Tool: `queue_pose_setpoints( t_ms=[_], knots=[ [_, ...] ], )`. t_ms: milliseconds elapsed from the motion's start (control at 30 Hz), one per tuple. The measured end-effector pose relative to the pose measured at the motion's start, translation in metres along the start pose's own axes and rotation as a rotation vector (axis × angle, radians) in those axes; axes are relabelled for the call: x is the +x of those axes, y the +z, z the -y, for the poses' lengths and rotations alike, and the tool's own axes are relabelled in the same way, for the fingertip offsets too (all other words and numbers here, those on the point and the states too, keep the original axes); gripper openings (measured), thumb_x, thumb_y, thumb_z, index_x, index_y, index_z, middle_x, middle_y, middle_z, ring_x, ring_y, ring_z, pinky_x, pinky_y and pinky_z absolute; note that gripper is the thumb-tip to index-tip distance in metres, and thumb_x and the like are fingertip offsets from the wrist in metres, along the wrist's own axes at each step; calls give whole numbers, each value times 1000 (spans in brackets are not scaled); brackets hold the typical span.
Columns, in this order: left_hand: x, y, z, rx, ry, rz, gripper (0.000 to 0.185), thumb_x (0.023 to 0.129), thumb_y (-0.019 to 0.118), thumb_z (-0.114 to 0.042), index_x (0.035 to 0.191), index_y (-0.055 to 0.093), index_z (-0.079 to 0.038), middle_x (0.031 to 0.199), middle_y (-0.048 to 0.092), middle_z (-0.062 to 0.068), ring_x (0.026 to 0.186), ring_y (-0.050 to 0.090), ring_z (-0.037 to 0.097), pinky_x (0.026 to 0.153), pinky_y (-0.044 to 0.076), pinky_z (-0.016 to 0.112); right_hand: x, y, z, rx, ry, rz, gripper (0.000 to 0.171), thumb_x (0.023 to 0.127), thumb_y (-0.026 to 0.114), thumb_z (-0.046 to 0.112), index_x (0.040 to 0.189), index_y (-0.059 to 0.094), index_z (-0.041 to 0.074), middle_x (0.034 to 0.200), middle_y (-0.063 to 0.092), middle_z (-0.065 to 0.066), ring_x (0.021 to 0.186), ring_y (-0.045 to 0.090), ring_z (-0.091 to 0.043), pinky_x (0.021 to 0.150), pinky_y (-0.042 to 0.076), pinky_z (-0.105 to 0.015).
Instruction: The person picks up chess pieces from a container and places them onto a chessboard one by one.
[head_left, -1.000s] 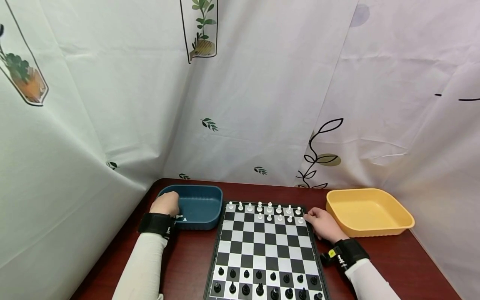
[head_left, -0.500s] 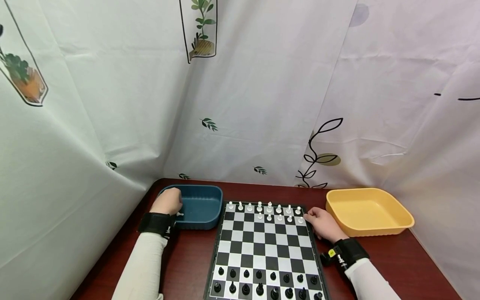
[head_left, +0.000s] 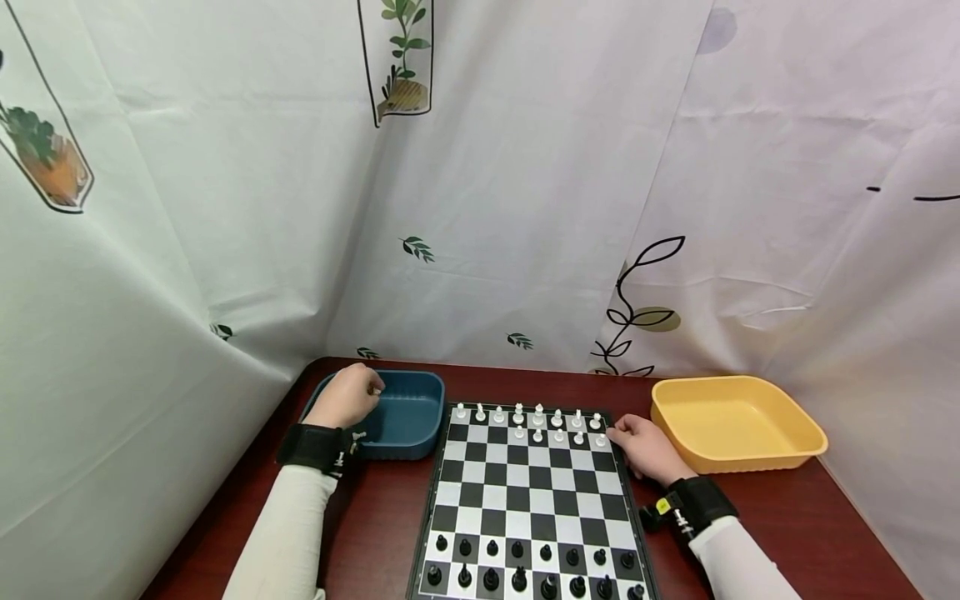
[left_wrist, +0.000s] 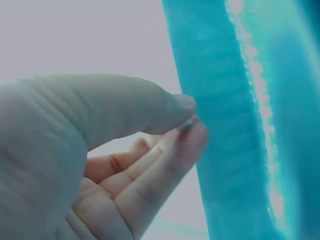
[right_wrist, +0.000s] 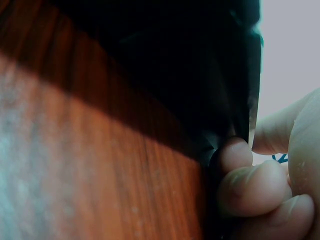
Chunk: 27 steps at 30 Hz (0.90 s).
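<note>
A person in pale long sleeves and black wrist straps sits at a dark red wooden table (head_left: pixel 787 517) draped on three sides by white curtains printed with plants. The left hand (head_left: pixel 347 398) hangs over the near left corner of a blue tray (head_left: pixel 408 414), thumb and forefinger pressed tip to tip; the left wrist view shows the fingertips (left_wrist: pixel 192 131) meeting just beside the tray's ribbed wall, with something tiny and pale between them that is too small to name, so whether the hand grasps a piece cannot be told for certain. The tray stands at the far left of the table, just beside the chessboard (head_left: pixel 532 504). The right hand (head_left: pixel 648 447) rests on the table against the board's far right edge, its fingers curled against the dark rim, as the right wrist view shows close up; it grips the edge loosely rather than any piece. White pieces (head_left: pixel 536 421) stand in the two far ranks, with several squares on the left of the second rank bare; black pieces (head_left: pixel 525 567) fill the two near ranks. A yellow tray (head_left: pixel 738 454) sits to the right of the board, near the right hand but not touching it
</note>
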<state>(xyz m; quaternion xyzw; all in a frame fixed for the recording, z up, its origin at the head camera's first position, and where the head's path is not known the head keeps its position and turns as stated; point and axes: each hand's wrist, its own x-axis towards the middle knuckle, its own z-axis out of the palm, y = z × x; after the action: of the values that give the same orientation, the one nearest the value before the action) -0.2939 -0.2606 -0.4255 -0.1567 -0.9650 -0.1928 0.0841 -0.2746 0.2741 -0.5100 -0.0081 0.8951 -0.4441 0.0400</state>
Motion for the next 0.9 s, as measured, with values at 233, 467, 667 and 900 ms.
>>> queue_pose_setpoints(
  t_ms=[233, 467, 667, 900],
  knots=[
    [0, -3, -12, -17, 93, -80, 19, 99, 73, 6, 115, 82, 3, 108, 73, 14, 84, 58, 22, 78, 52, 44, -2, 1, 1, 1, 6, -6, 20, 111, 62, 21, 100, 62, 4, 60, 53, -3, 43, 51, -20, 45, 44, -34],
    [3, -4, -34, -65, 147, -118, 20, 99, 75, 6, 118, 79, 1, 108, 73, 12, 89, 65, 22, 80, 58, 43, -2, 1, 2, 6, 4, -8, 20, 110, 63, 20, 98, 61, 4, 61, 53, -3, 43, 50, -19, 45, 44, -33],
    [9, 0, -53, -119, 147, -91, 21, 101, 76, 3, 121, 71, 2, 110, 70, 12, 98, 70, 27, 87, 62, 46, -1, 1, 2, 2, 6, -7, 20, 111, 62, 20, 100, 62, 4, 61, 53, -3, 43, 50, -19, 45, 44, -33],
    [14, 11, -68, -74, 249, -103, 17, 98, 75, 5, 114, 80, -1, 108, 70, 8, 93, 67, 21, 84, 61, 40, -1, -1, 3, -6, -19, -1, 20, 110, 62, 20, 98, 61, 4, 59, 53, -2, 42, 51, -19, 44, 45, -33]
  ],
)
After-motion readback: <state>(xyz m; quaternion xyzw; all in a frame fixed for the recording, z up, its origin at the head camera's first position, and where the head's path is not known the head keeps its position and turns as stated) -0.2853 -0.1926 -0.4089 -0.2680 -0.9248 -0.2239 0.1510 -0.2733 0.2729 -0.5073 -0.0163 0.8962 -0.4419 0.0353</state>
